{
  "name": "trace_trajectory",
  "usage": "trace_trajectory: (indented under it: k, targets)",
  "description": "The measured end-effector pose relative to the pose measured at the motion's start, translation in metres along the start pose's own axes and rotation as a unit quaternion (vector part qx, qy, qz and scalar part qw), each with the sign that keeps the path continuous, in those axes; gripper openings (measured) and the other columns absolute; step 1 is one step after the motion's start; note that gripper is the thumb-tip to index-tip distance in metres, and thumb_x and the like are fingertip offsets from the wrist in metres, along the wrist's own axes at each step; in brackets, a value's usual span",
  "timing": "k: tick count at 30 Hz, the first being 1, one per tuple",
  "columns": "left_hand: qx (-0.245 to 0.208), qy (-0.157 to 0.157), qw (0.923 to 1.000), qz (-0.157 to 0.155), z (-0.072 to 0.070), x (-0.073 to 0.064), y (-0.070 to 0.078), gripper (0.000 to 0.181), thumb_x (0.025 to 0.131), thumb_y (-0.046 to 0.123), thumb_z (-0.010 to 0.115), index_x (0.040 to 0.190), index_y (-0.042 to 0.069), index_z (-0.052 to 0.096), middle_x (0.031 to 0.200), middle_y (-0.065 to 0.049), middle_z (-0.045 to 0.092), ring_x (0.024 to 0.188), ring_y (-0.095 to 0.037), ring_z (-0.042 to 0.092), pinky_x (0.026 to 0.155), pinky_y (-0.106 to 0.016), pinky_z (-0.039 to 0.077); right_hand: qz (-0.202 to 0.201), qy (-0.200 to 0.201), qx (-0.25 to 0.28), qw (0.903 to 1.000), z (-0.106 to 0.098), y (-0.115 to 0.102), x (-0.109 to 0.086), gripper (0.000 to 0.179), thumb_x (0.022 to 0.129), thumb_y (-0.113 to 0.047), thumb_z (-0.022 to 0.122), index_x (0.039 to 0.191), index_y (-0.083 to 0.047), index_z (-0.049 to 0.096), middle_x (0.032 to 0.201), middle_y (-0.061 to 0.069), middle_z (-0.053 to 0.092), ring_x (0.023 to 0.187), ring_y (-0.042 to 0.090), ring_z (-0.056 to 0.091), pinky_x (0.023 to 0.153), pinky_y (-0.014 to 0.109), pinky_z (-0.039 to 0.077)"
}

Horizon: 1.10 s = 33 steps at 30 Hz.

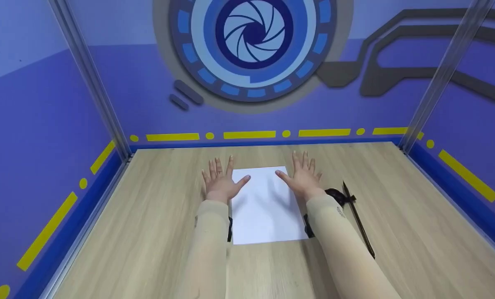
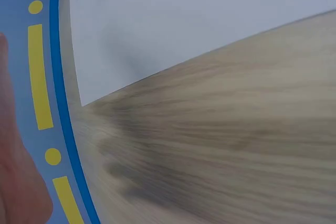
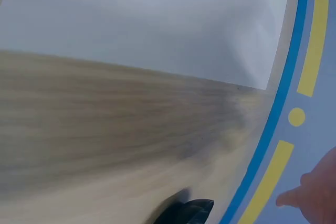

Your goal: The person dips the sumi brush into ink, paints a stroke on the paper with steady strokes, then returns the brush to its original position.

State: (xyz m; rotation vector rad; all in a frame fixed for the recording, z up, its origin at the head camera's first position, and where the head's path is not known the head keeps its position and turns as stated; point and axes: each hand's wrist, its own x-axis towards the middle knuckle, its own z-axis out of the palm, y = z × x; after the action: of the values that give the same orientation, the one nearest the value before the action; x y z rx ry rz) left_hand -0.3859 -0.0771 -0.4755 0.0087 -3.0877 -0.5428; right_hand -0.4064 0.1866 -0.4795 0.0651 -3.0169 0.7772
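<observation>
A blank white sheet of paper (image 1: 268,211) lies flat on the wooden table. My left hand (image 1: 223,182) is over its left edge, fingers spread and straight, thumb pointing inward above the sheet. Over the right edge is my right hand (image 1: 303,176), spread the same way and holding nothing. Shadows on the paper (image 2: 199,14) in the left wrist view suggest the hands are raised above it. To the right of the right forearm lies a long, thin dark stick with a pointed tip (image 1: 359,222), its exact kind unclear.
A black object (image 1: 335,196), partly hidden by the right wrist, sits against the stick; its kind cannot be told. The wooden table (image 1: 156,232) is bounded by blue-purple panels (image 1: 139,91) at the back and sides, with metal posts (image 1: 91,79) at the corners.
</observation>
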Motion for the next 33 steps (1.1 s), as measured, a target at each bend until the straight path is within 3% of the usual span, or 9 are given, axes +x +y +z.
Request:
trace_trajectory:
  k: [6,13,20,27,33]
  targets:
    - [-0.048,0.0,0.9988,0.005,-0.003,-0.005,0.0,0.096,0.095,0.078,0.04,0.166,0.032,-0.003,0.174,-0.016,-0.012,0.161,-0.037,-0.016,0.129,-0.064,-0.008,0.014,-0.007,0.055,0.9984,-0.002,0.003,-0.002,0.107,0.091,-0.082,0.044,0.166,-0.025,-0.007,0.172,0.014,-0.021,0.158,0.046,-0.017,0.121,0.078,-0.007]
    - [-0.1,-0.004,0.9949,0.004,0.0,-0.002,0.003,0.093,0.096,0.078,0.037,0.166,0.03,0.001,0.175,-0.013,-0.006,0.162,-0.032,-0.013,0.131,-0.058,-0.008,0.016,0.006,0.136,0.9905,-0.003,0.009,-0.004,0.102,0.095,-0.078,0.042,0.166,-0.023,-0.005,0.174,0.015,-0.016,0.16,0.044,-0.01,0.125,0.074,0.005]
    - [-0.171,0.002,0.9848,0.029,0.007,-0.004,0.006,0.088,0.1,0.072,0.037,0.167,0.026,0.005,0.175,-0.01,0.004,0.163,-0.03,-0.007,0.133,-0.053,-0.005,-0.005,0.022,0.244,0.9696,-0.003,0.015,-0.007,0.091,0.102,-0.066,0.044,0.167,-0.021,-0.001,0.175,0.014,-0.009,0.161,0.041,-0.006,0.129,0.067,0.004]
    - [-0.224,0.005,0.9729,0.057,0.009,-0.013,0.012,0.086,0.1,0.071,0.04,0.167,0.025,0.008,0.175,-0.006,0.011,0.164,-0.028,-0.002,0.134,-0.052,0.001,-0.033,0.03,0.305,0.9512,-0.006,0.013,-0.014,0.084,0.104,-0.061,0.043,0.167,-0.022,0.002,0.176,0.011,-0.001,0.163,0.035,-0.001,0.131,0.062,0.004]
    - [-0.257,0.005,0.9646,0.058,0.009,-0.027,0.016,0.085,0.099,0.071,0.044,0.166,0.027,0.016,0.174,-0.003,0.017,0.163,-0.029,0.007,0.13,-0.063,0.012,-0.07,0.019,0.356,0.9317,-0.01,0.011,-0.025,0.072,0.11,-0.043,0.04,0.167,-0.016,0.004,0.176,0.012,0.001,0.161,0.041,0.004,0.131,0.062,0.008]
